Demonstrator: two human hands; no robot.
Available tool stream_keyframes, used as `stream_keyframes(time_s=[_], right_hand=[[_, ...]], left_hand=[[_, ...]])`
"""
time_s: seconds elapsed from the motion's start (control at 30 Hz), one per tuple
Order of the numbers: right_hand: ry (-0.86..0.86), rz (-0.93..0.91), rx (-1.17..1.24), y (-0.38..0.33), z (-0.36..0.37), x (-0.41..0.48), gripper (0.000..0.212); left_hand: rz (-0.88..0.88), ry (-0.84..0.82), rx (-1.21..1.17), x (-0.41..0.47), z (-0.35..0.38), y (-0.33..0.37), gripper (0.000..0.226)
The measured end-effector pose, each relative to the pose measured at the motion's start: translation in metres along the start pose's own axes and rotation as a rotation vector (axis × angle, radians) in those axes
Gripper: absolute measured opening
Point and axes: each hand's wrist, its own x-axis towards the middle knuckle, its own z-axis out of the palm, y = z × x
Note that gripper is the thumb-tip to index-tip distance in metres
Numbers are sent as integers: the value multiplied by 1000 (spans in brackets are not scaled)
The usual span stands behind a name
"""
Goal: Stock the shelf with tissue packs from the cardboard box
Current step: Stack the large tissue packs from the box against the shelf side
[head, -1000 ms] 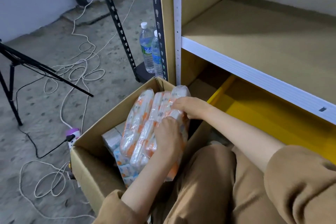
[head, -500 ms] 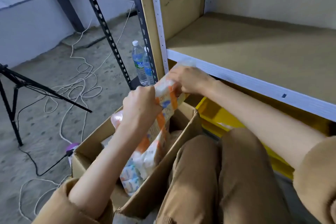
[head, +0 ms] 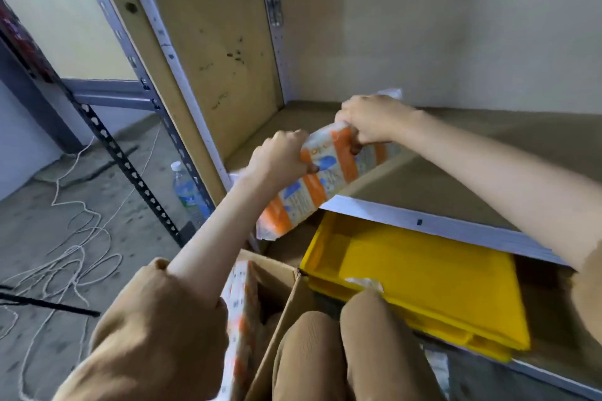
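Orange-and-white plastic tissue bundle [head: 325, 182], fingers of left hand [head: 277, 156] and right hand [head: 371, 120] clenched on it: low near end may snag white-edged brown shelf [head: 391, 215], tearing wrap.

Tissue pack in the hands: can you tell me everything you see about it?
The tissue pack is a soft bundle in shiny plastic wrap, white with orange bands and blue marks. It tilts across the white front edge of the shelf, upper end over the board. The left hand grips its middle and the right hand its upper end.
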Motion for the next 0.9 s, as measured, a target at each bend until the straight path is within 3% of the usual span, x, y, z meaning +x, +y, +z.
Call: stream_keyframes(time_s=[0.13, 0.23, 0.53, 0.73, 0.9], right_hand=[[-112, 82, 31, 28, 23, 6, 44], [-104, 118, 138, 40, 38, 15, 45], [105, 225, 329, 32, 73, -6, 43], [-35, 415, 535, 25, 124, -27, 32], [-93, 463, 679, 17, 145, -23, 47]], left_hand=[[62, -147, -85, 41, 21, 5, 45], [51, -216, -86, 68, 23, -5, 40], [8, -134, 72, 69, 46, -28, 38], [44, -257, 193, 55, 75, -26, 83], [-42, -111, 316, 74, 71, -20, 52]])
